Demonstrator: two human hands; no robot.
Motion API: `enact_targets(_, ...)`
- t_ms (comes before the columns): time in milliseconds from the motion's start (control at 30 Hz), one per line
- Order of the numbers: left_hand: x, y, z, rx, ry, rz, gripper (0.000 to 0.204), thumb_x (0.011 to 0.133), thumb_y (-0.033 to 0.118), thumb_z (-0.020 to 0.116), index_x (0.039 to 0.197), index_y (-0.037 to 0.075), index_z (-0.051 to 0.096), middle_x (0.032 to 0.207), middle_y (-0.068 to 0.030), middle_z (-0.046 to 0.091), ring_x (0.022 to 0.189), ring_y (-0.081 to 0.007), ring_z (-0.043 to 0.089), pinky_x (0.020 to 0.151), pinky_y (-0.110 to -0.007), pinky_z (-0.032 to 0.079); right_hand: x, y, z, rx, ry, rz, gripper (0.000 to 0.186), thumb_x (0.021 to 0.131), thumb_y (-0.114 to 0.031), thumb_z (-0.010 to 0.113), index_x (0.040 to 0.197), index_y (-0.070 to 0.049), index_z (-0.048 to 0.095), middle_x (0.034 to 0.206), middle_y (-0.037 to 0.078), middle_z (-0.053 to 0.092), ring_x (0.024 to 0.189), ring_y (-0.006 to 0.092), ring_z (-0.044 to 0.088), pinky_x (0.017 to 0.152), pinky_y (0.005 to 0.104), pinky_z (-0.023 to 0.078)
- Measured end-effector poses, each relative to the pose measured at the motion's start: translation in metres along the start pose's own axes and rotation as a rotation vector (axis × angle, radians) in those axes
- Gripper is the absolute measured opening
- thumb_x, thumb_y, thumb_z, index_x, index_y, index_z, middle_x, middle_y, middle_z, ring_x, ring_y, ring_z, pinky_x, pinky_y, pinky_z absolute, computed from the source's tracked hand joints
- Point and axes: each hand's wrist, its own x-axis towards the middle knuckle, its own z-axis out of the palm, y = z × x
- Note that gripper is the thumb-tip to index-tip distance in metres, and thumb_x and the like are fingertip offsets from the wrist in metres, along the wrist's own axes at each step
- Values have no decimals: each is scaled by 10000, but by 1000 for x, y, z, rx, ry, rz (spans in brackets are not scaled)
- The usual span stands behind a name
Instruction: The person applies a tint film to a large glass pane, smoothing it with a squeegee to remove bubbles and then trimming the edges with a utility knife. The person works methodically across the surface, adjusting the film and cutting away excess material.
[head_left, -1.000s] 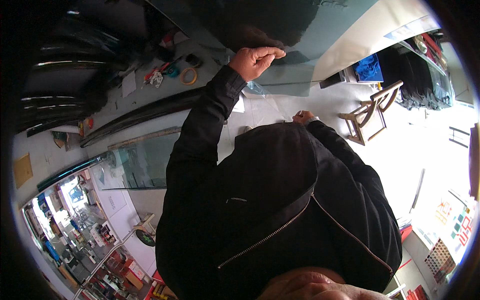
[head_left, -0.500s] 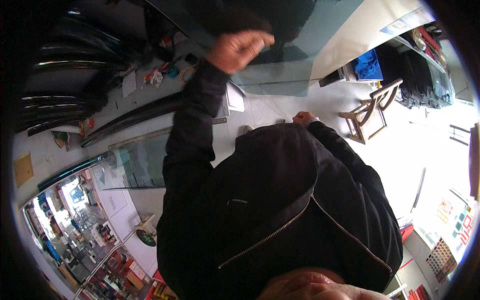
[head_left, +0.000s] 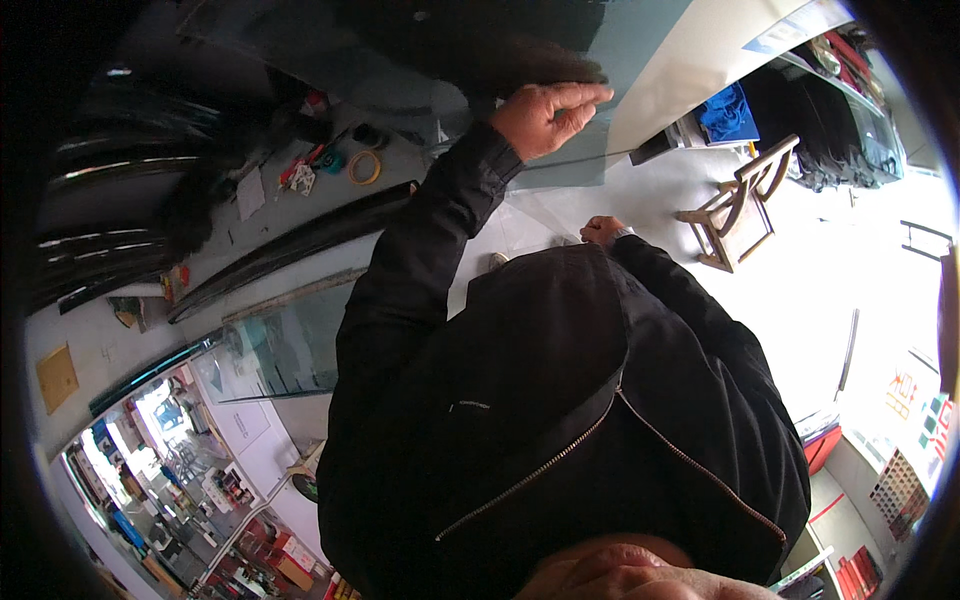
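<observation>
A large sheet of tinted glass [head_left: 640, 60] fills the top of the view, with dark reflections in it. My left hand [head_left: 550, 118] lies at its surface, fingers stretched out and close together; no object shows in it. Whether the whole palm touches the glass cannot be made out. Low beside my body is my right hand [head_left: 602, 231], its fingers curled; anything inside them is hidden. Both arms wear black sleeves.
A wooden chair [head_left: 742, 215] stands to the right, near a blue cloth [head_left: 728, 115]. At the left are long dark curved panels [head_left: 110, 240], a yellow tape roll [head_left: 364, 167] and a smaller glass pane [head_left: 290, 340]. Crowded shelves [head_left: 190, 490] fill the lower left.
My left hand has moved right and slightly down across the glass, and its fingers have straightened from a curl. The right hand has hardly moved.
</observation>
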Motion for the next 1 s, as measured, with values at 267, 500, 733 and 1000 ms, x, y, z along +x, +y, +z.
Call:
enact_targets(267, -22, -68, 64, 66, -63, -62, 318, 1013, 197, 616, 1309, 113, 697, 1328, -91, 705, 1217, -289, 677, 1024, -379, 549, 7, -9, 3, 278, 3, 2, 206, 910, -219, 743, 911, -16, 713, 824, 77, 750, 679, 170, 706, 633, 328, 559)
enact_targets(500, -12, -21, 40, 61, -81, -107, 296, 1021, 246, 643, 1264, 98, 724, 1293, -110, 726, 1179, -308, 698, 1003, -405, 562, -3, -29, -11, 358, 63, -112, 242, 973, -206, 707, 994, 34, 712, 887, 105, 766, 769, 176, 738, 699, 339, 585)
enact_targets(733, 3, -10, 15, -120, -71, -83, 344, 1045, 190, 601, 1372, 102, 662, 1366, -106, 690, 1261, -284, 663, 1044, -371, 534, -7, -57, -30, 687, 142, -264, 227, 1004, -227, 676, 1002, -1, 697, 931, 88, 757, 820, 180, 726, 739, 318, 567)
enact_targets(1000, -15, -69, 76, -9, -157, -161, 407, 1010, 122, 587, 1415, 101, 620, 1403, -122, 659, 1273, -305, 648, 1058, -383, 522, -12, -71, -38, 701, 131, -276, 219, 1017, -213, 675, 1021, 5, 697, 944, 91, 756, 823, 173, 729, 735, 310, 579)
